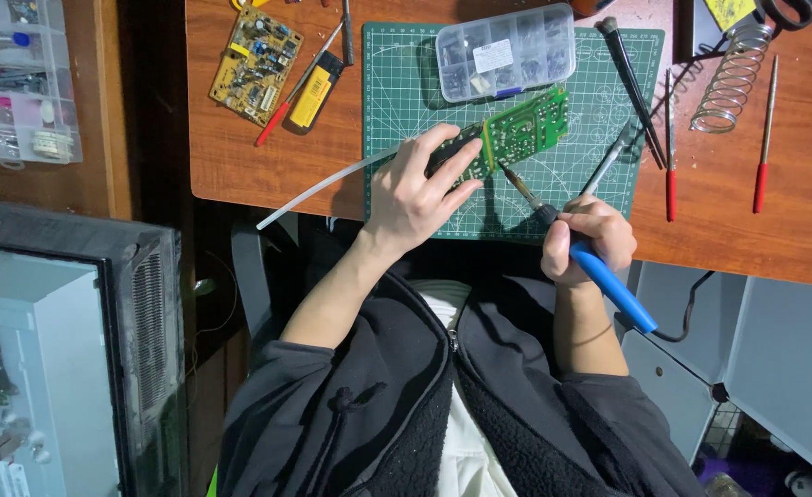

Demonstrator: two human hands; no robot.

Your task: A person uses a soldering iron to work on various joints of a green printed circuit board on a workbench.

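Green circuit board [515,135] tilted on edge over the cutting mat [406,83], near the tabletop's front edge, long axis left-right. Left hand [417,189] grips its left end. Right hand [588,237], closed round a blue-handled soldering iron [579,250], tip just below-right of the board.

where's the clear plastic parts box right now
In the head view, the clear parts box sits at the green cutting mat's top edge, just above the green circuit board.

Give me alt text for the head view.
Seen from above, the left hand holds a green circuit board on edge over a green cutting mat, while the right hand points a blue-handled soldering iron at it. A clear parts box, screwdrivers and a second board lie on the wooden desk.
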